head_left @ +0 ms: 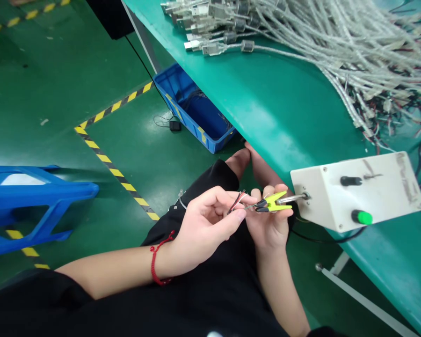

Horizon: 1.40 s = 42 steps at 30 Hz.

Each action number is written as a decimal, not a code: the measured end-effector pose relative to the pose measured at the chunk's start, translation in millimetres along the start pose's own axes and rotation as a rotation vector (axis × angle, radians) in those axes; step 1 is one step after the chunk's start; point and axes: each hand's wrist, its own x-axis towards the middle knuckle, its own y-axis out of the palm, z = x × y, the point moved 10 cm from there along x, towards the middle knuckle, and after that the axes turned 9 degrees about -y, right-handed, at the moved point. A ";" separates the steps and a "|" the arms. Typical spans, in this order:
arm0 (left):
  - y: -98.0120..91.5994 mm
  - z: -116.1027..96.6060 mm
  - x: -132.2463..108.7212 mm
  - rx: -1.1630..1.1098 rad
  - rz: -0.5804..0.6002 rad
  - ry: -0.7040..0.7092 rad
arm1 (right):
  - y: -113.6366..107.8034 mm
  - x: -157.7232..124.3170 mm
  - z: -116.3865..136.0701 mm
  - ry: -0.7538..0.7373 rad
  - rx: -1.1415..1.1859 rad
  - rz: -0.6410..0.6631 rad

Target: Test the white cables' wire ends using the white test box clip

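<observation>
Your left hand (205,227) is closed, thumb against fingers, on a small bundle of thin red, black and white wires (235,203), just left of the lower centre of the frame. Your right hand (269,231) curls around behind the yellow plastic clip with black tips (274,201), to the right of the wires; you cannot tell from here whether its fingers squeeze the handles or only rest near them. A thin dark strand runs from the bundle to the clip's black tips. The clip sits at the end of the slim metal shaft (290,199) of the off-white box with a green-capped knob (358,192), at the right of the frame on the green bench (277,107).

To do this well, pinch the wires close to their ends and line them up with the shaft, so they meet the clip's tips straight. Keep the strands even, since a loose one could slip or snag. Hold your fingertips clear of the shaft. The pile of clear-jacketed USB cables (323,47) at the upper right is best left undisturbed.
</observation>
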 end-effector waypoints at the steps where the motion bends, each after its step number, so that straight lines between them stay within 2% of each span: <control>1: -0.2 0.1 0.0 -0.009 0.004 0.003 | -0.2 0.2 -0.7 0.003 0.012 -0.003; 7: 0.9 1.4 1.0 -0.044 0.053 0.029 | 1.4 0.2 -2.4 0.019 0.044 -0.005; 13: -3.4 5.3 0.6 -0.003 0.011 0.016 | 0.6 0.0 -2.0 0.024 0.035 -0.014; 22: -6.3 8.0 -1.1 0.017 0.013 0.010 | 1.3 -0.6 -2.5 0.027 0.026 -0.016; 28: -2.4 3.9 -0.5 -0.002 0.056 0.042 | 5.3 -2.3 -3.3 0.049 0.042 0.002; 42: 0.9 6.7 3.4 0.022 0.024 0.021 | 5.3 -2.2 -4.1 0.044 0.026 0.008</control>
